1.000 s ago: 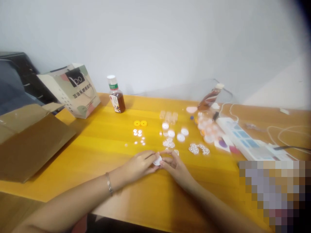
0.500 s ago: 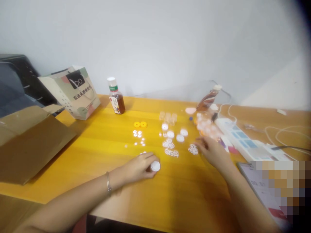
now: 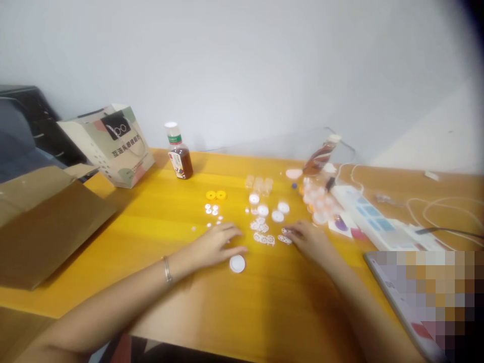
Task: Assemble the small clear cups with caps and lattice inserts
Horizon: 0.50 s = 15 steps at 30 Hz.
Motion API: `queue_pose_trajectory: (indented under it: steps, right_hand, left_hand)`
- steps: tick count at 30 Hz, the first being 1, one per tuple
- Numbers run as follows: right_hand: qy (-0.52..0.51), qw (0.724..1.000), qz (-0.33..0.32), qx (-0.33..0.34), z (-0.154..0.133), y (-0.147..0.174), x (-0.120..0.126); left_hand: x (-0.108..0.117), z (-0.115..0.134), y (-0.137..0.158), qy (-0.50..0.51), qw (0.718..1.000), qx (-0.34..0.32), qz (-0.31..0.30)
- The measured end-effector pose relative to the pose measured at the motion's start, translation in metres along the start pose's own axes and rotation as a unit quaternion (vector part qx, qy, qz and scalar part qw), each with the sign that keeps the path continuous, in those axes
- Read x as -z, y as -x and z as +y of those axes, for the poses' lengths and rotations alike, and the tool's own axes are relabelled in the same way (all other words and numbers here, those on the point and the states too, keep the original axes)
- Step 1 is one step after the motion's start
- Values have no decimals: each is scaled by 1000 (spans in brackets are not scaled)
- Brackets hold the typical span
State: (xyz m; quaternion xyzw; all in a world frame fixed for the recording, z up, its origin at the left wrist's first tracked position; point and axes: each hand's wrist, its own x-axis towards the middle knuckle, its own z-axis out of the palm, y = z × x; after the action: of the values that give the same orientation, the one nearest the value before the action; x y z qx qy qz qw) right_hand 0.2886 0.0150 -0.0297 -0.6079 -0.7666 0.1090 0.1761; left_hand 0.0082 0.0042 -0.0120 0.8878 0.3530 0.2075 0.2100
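My left hand [image 3: 216, 245] is above the table with thumb and fingers apart, and it holds nothing. Just below its thumb lies a white round lid-like disc [image 3: 237, 263]. My right hand [image 3: 310, 242] has its fingertips pinched at a white openwork plastic piece [image 3: 285, 239], partly hidden by the fingers. To the left of it lie more white openwork pieces [image 3: 264, 238]. Behind them are several white wheels [image 3: 262, 210]. Two yellow wheels [image 3: 216, 195] and several small white round parts [image 3: 212, 209] lie beyond my left hand.
Clear small cups [image 3: 259, 185] stand towards the back. A brown-liquid bottle [image 3: 180, 159] stands upright; another bottle [image 3: 321, 157] leans at the right. A cardboard box [image 3: 56, 227] and paper bag [image 3: 113, 146] are left; a tablet [image 3: 393, 297] and white-and-blue case [image 3: 372, 217] are right.
My left hand has let go of the white disc, which now lies on the table. My right hand has moved left, and the openwork pieces by its fingers have shifted left too.
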Motion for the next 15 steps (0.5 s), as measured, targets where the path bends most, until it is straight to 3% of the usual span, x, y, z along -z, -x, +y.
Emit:
queue_pose_trajectory:
  steps: [9,15]
  right_hand:
    - [-29,997,-31,69,-32,7,-8]
    - [-48,996,-34,70,-34,7,-12]
  left_hand:
    - [-17,-29,-78,-92,993,-62,42]
    - [-33,-33,-91,-107,991,-69,37]
